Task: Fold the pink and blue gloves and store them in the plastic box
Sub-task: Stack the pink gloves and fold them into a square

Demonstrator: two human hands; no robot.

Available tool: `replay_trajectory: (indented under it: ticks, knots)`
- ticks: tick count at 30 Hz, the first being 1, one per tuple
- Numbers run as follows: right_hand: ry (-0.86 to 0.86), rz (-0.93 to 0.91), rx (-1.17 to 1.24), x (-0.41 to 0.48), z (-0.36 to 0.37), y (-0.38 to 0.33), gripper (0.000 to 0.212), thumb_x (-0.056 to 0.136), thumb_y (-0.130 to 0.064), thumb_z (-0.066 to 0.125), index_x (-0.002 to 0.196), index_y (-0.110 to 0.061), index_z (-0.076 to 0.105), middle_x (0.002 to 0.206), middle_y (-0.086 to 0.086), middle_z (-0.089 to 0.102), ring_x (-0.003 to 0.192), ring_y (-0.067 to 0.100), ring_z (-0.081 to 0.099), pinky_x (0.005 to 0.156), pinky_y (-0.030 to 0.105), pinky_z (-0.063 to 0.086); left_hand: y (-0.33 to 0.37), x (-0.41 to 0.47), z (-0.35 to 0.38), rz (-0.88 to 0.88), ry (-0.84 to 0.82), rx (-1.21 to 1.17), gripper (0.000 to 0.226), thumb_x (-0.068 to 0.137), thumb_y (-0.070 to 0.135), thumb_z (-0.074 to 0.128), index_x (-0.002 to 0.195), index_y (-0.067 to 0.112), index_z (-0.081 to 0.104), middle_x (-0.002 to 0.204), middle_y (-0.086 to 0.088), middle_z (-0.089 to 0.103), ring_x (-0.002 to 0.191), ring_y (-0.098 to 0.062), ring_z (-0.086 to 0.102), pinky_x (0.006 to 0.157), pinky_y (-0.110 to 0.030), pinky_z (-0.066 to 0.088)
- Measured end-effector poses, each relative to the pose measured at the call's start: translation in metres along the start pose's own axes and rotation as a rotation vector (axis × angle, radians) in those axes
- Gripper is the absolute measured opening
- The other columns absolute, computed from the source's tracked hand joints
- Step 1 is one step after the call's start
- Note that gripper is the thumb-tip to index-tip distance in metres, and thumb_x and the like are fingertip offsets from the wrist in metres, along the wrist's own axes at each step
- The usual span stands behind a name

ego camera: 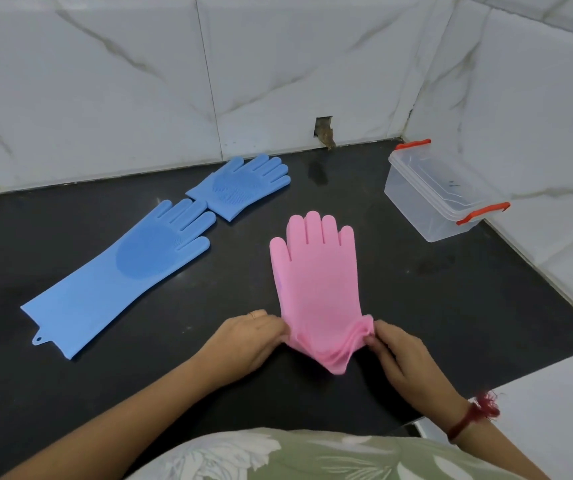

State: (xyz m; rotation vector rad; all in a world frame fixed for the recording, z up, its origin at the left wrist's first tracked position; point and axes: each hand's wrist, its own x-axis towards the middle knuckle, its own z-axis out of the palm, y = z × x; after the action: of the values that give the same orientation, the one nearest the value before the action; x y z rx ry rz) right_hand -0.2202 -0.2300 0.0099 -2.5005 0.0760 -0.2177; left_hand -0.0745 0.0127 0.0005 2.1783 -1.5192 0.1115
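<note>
A pink glove lies fingers-away on the black counter, its cuff bunched and lifted near me. My left hand pinches the cuff's left side and my right hand pinches its right side. One blue glove lies flat and full length at the left. A second blue glove, folded short, rests behind it near the wall. The clear plastic box with orange latches stands closed at the back right.
The black counter ends at white marble wall tiles behind and to the right. A small broken hole in the tile sits at the back. A white ledge borders the counter at the near right.
</note>
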Motion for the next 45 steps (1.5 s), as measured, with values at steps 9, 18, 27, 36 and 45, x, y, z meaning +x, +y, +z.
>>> replay_trajectory:
  ticks: [9, 18, 27, 36, 45]
  knots:
    - [0.157, 0.329, -0.153, 0.050, 0.026, -0.012, 0.019, 0.100, -0.030, 0.026, 0.085, -0.019, 0.030, 0.057, -0.004, 0.044, 0.048, 0.017, 0.044, 0.048, 0.031, 0.035, 0.004, 0.019, 0.019, -0.518, 0.139, -0.189, 0.032, 0.098, 0.050, 0.026, 0.078, 0.030, 0.040, 0.052, 0.010, 0.042, 0.045, -0.007, 0.042, 0.047, -0.023, 0.031]
    - [0.284, 0.394, -0.257, 0.057, 0.034, -0.010, 0.023, 0.098, -0.036, 0.030, 0.080, -0.022, 0.034, 0.056, -0.008, 0.044, 0.046, 0.010, 0.043, 0.043, 0.026, 0.029, 0.014, 0.029, 0.028, -0.711, 0.166, -0.089, 0.027, 0.091, 0.050, 0.048, 0.079, 0.026, 0.041, 0.063, 0.010, 0.054, 0.055, -0.005, 0.052, 0.048, -0.020, 0.036]
    - [0.497, 0.183, -0.359, 0.053, 0.028, -0.020, 0.021, 0.095, -0.025, 0.043, 0.105, -0.015, 0.058, 0.102, 0.004, 0.059, 0.082, 0.019, 0.055, 0.068, 0.030, 0.042, 0.028, 0.022, 0.016, -0.197, 0.357, -0.042, 0.027, 0.090, 0.034, 0.050, 0.112, 0.017, 0.054, 0.105, 0.000, 0.060, 0.096, -0.011, 0.054, 0.084, -0.028, 0.044]
    - [0.189, -0.061, -0.036, 0.057, 0.049, -0.038, 0.036, 0.096, -0.027, 0.044, 0.128, -0.014, 0.051, 0.133, 0.005, 0.051, 0.123, 0.012, 0.042, 0.107, 0.029, 0.035, 0.022, 0.036, 0.036, -0.149, -0.154, 0.137, 0.067, 0.095, 0.048, 0.026, 0.150, 0.011, 0.017, 0.159, -0.007, 0.011, 0.147, -0.022, 0.008, 0.114, -0.034, -0.013]
    - [0.224, 0.589, 0.123, 0.063, 0.013, -0.005, 0.043, 0.075, -0.044, 0.071, 0.106, -0.017, 0.059, 0.105, 0.000, 0.058, 0.094, 0.016, 0.056, 0.083, 0.036, 0.050, -0.018, 0.056, 0.014, -0.516, -0.055, -0.113, 0.072, 0.084, 0.051, 0.058, 0.142, 0.018, 0.032, 0.132, -0.001, 0.045, 0.117, -0.017, 0.045, 0.098, -0.036, 0.041]
